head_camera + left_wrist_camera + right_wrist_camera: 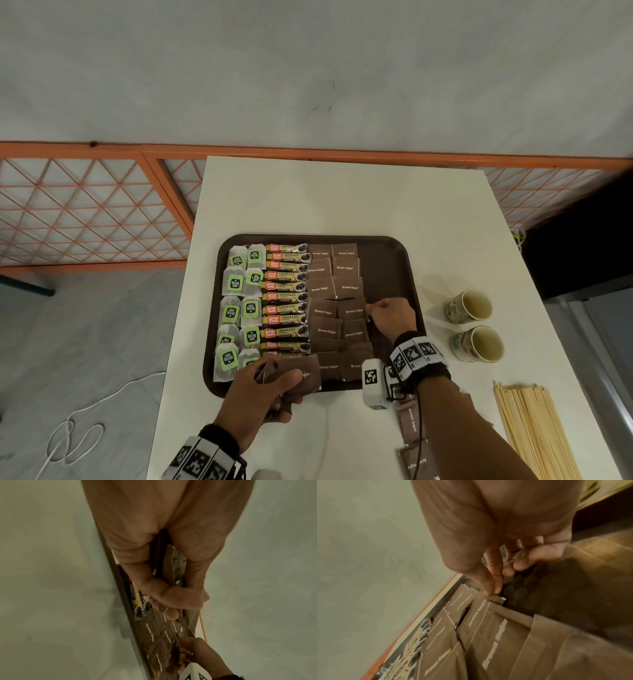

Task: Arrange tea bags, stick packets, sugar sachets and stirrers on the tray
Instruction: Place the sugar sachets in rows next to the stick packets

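A dark brown tray [387, 260] lies on the white table. It holds two columns of tea bags [236, 284], a column of stick packets [286, 298] and two columns of brown sugar sachets [334, 291]. My left hand [270, 387] grips a small stack of brown sugar sachets [305, 375] over the tray's near edge. My right hand [373, 310] pinches the corner of a brown sugar sachet [494, 599] lying in the right sachet column. Wooden stirrers [537, 435] lie in a bundle at the table's near right.
Two paper cups [469, 305] stand to the right of the tray. A few loose sugar sachets [411, 421] lie on the table under my right forearm. The tray's right strip [394, 274] is bare. An orange lattice fence runs behind the table.
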`<action>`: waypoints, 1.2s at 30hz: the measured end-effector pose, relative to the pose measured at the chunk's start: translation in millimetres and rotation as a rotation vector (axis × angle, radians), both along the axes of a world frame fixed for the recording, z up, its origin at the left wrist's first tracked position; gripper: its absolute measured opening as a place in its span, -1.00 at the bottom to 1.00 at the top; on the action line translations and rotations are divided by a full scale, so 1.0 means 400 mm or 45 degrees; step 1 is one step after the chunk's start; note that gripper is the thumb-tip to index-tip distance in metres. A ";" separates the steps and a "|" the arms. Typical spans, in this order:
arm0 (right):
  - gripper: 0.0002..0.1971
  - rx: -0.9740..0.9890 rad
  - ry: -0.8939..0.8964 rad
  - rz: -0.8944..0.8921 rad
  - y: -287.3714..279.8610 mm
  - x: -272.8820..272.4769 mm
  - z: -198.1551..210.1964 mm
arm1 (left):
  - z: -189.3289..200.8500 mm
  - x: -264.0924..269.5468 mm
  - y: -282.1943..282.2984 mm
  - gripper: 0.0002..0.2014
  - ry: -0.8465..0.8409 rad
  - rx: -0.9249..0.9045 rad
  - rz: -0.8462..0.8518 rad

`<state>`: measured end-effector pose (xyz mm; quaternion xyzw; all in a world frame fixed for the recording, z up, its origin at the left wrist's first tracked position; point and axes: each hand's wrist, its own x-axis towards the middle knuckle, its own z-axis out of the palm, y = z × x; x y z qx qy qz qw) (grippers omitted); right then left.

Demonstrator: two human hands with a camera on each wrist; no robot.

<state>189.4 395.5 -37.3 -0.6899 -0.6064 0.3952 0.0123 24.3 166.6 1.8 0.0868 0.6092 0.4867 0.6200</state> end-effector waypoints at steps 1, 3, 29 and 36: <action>-0.82 0.004 0.002 -0.009 -0.003 -0.002 -0.001 | 0.000 0.000 -0.001 -0.70 -0.001 -0.003 0.002; -0.79 0.012 0.004 -0.041 -0.010 -0.006 -0.003 | 0.000 -0.001 -0.002 -0.70 -0.004 -0.009 0.005; -0.81 0.092 -0.062 0.034 -0.020 -0.005 0.002 | -0.001 -0.003 0.007 -0.66 -0.011 -0.042 0.025; -0.82 0.145 -0.050 0.055 0.027 -0.050 -0.019 | 0.000 -0.010 0.013 -0.65 0.001 -0.022 0.034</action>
